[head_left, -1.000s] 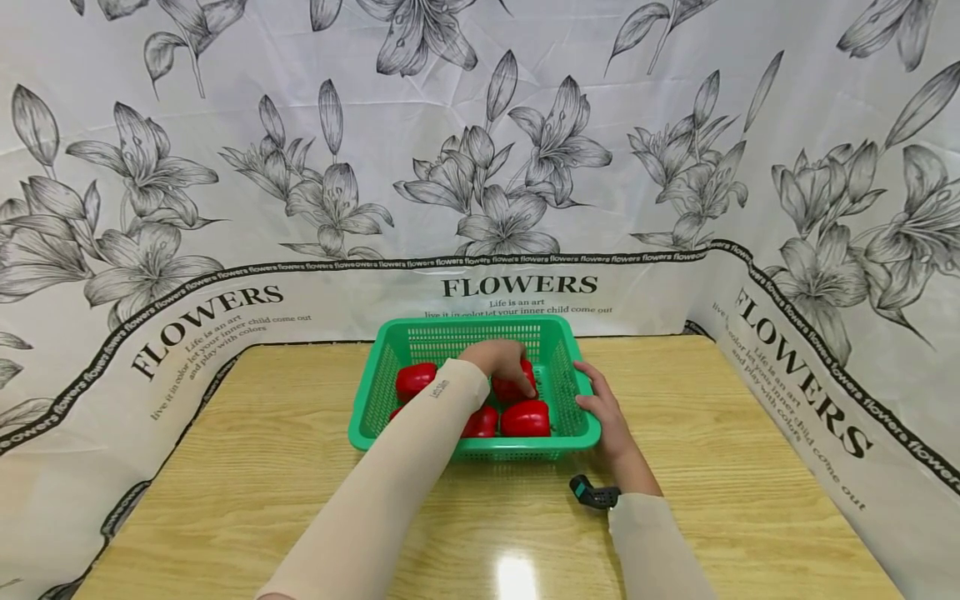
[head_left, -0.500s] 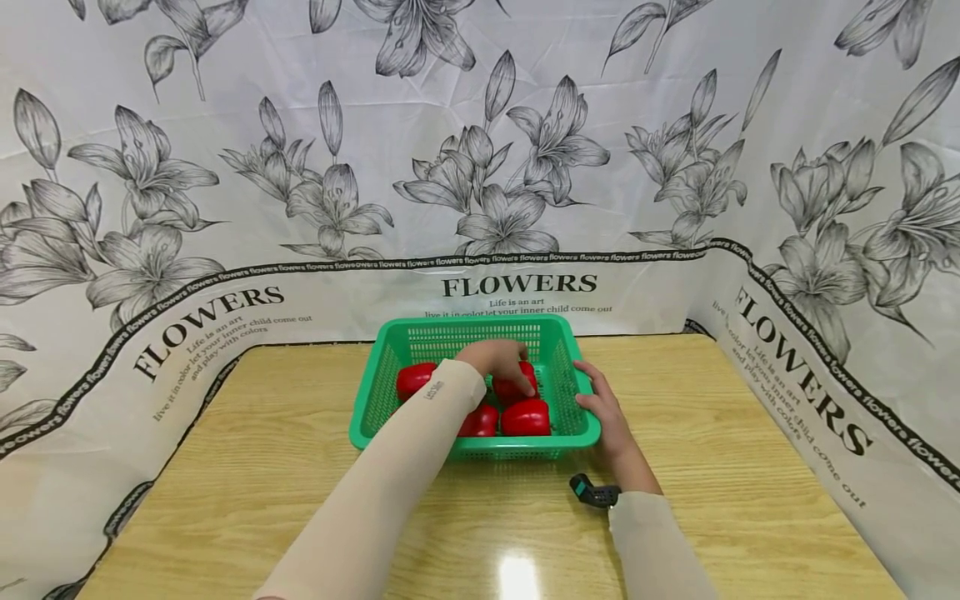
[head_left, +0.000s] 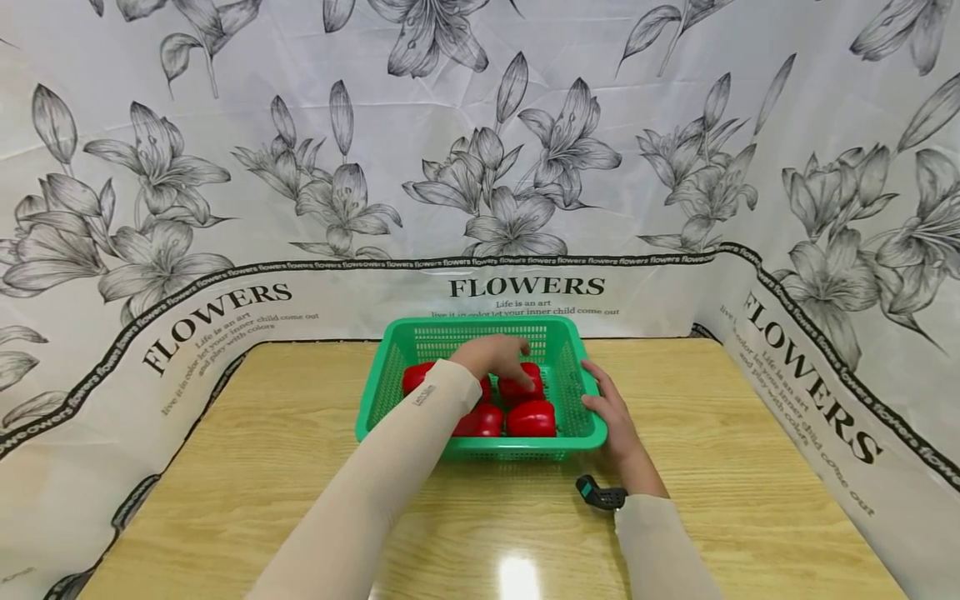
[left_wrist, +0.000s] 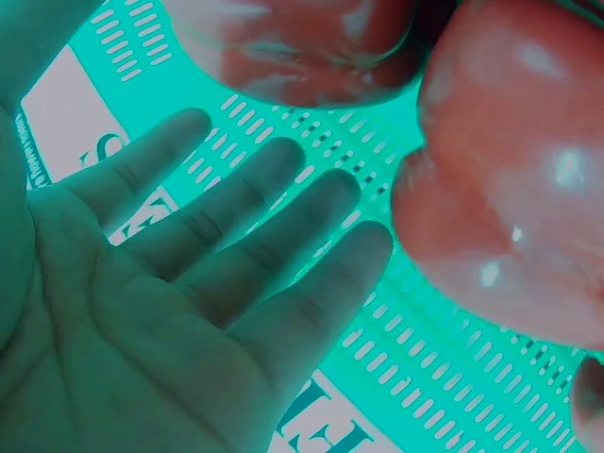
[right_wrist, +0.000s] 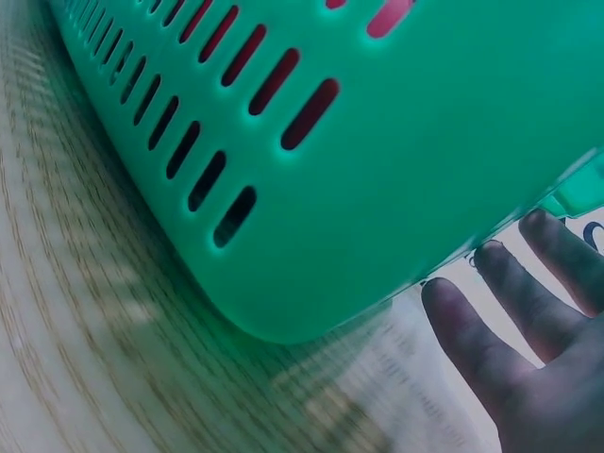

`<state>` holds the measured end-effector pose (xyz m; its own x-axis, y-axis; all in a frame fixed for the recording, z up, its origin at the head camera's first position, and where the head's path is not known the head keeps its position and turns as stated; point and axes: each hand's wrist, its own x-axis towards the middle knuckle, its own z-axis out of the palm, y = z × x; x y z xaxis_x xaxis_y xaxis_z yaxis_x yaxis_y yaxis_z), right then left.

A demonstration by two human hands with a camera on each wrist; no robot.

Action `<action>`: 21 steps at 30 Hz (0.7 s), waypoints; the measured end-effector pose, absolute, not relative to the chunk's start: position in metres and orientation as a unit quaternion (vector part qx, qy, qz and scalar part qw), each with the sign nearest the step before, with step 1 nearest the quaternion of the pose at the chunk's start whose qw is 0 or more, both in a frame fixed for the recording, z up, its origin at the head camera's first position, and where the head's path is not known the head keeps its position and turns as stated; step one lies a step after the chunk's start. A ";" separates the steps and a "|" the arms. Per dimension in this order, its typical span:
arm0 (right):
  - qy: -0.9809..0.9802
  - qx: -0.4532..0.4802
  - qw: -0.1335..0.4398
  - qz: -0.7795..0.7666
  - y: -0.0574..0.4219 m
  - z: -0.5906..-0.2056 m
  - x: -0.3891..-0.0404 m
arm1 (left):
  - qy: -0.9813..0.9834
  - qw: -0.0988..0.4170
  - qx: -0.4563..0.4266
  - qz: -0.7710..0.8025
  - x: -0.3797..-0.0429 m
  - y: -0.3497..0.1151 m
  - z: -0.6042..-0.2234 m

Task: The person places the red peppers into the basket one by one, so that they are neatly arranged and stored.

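Note:
A green plastic basket [head_left: 480, 444] stands on the table with several red bell peppers in it. My left hand [head_left: 491, 357] is inside the basket, above the bell pepper [head_left: 534, 377] at the back right. In the left wrist view its fingers [left_wrist: 293, 274] are straight and spread, with a gap to the large bell pepper [left_wrist: 510, 189] beside them. Another bell pepper [head_left: 531, 419] lies at the front right, and one [head_left: 416, 377] sits at the left. Against the basket's right side rests my right hand [head_left: 617, 421]; its extended fingertips [right_wrist: 448, 302] touch the outer wall.
The wooden table [head_left: 247, 467] reaches around the basket on all sides. Behind it and along both sides hangs a white curtain [head_left: 322, 208] with printed flowers. A black device [head_left: 600, 493] sits on my right wrist.
My left fingers have loosened from the back-right bell pepper and lifted slightly off it. The right hand stays at the basket's side. The head view has shifted a little.

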<state>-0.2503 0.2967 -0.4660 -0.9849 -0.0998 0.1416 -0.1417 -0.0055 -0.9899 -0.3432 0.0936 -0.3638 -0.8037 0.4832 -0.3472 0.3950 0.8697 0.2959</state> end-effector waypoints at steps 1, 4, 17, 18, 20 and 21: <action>-0.705 0.086 0.013 0.704 0.297 -0.466 -0.250 | 0.944 0.208 0.232 0.106 -0.342 0.093 -0.362; -0.710 0.088 0.011 0.699 0.300 -0.467 -0.251 | 0.946 0.197 0.232 0.107 -0.340 0.089 -0.359; -0.728 0.092 0.048 0.678 0.323 -0.457 -0.245 | 0.949 0.079 0.269 0.146 -0.338 0.064 -0.350; -0.729 0.093 0.054 0.676 0.325 -0.455 -0.243 | 0.949 0.069 0.270 0.148 -0.337 0.061 -0.348; -0.729 0.093 0.069 0.675 0.329 -0.449 -0.240 | 0.950 0.048 0.273 0.145 -0.336 0.055 -0.347; -0.738 0.088 0.077 0.665 0.331 -0.447 -0.238 | 0.950 0.039 0.273 0.149 -0.335 0.051 -0.345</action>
<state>-0.2382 0.3308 -0.4472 -0.9726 -0.0264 0.2309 -0.2324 0.1008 -0.9674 -0.3354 0.0515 -0.3454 -0.8481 0.5298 0.0069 0.5064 0.8068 0.3044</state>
